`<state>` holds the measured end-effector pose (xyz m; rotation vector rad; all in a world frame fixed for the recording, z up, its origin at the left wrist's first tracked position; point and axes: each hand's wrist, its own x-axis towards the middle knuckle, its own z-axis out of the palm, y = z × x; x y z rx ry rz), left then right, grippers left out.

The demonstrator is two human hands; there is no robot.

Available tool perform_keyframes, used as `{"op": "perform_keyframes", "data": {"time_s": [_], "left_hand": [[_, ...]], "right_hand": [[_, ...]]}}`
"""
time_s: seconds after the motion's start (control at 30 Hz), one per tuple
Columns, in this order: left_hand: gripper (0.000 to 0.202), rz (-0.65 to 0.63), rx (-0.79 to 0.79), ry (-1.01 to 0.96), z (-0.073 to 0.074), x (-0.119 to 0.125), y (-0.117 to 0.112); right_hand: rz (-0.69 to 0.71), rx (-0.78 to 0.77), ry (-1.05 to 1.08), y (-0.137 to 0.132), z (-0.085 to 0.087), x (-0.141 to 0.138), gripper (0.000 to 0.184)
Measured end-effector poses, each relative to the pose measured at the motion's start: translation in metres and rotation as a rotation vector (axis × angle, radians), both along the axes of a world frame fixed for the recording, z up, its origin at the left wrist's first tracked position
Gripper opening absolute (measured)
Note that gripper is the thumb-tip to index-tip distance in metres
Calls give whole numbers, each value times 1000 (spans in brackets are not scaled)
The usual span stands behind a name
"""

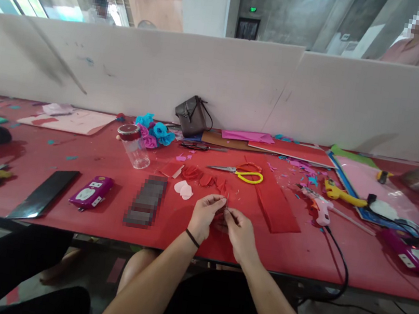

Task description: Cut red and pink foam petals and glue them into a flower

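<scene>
My left hand [206, 213] and my right hand [238, 230] meet over the table's front half, fingertips pinched and almost touching. Between them stands a thin, upright wire-like piece [227, 199]; its lower part is hidden by my fingers. Just beyond lie red crepe paper pieces [206, 179] and a few pale pink paper petals [184, 190]. Scissors with yellow handles [249, 176] rest behind my hands, blades pointing left. To the right of my right hand is a folded strip of red crepe paper [278, 209].
Left stand a glass jar [139, 154], blue and purple paper flowers [154, 132], a phone [146, 201] and a purple box [91, 192]. A pink glue gun [320, 207] with a cord and a yellow glue gun [343, 194] lie right. A white partition [135, 72] closes the back.
</scene>
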<state>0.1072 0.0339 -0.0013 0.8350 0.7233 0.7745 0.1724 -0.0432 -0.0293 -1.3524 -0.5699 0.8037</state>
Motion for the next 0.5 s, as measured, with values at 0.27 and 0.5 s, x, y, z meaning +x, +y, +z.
{"op": "perform_keyframes", "data": {"time_s": [0.27, 0.5], "left_hand": [[41, -56, -45, 4, -6, 1, 1], [40, -77, -50, -96, 1, 3, -2]], "right_hand": [[-47, -63, -314, 3, -3, 5, 29], [-164, -68, -319, -8, 20, 15, 36]]}}
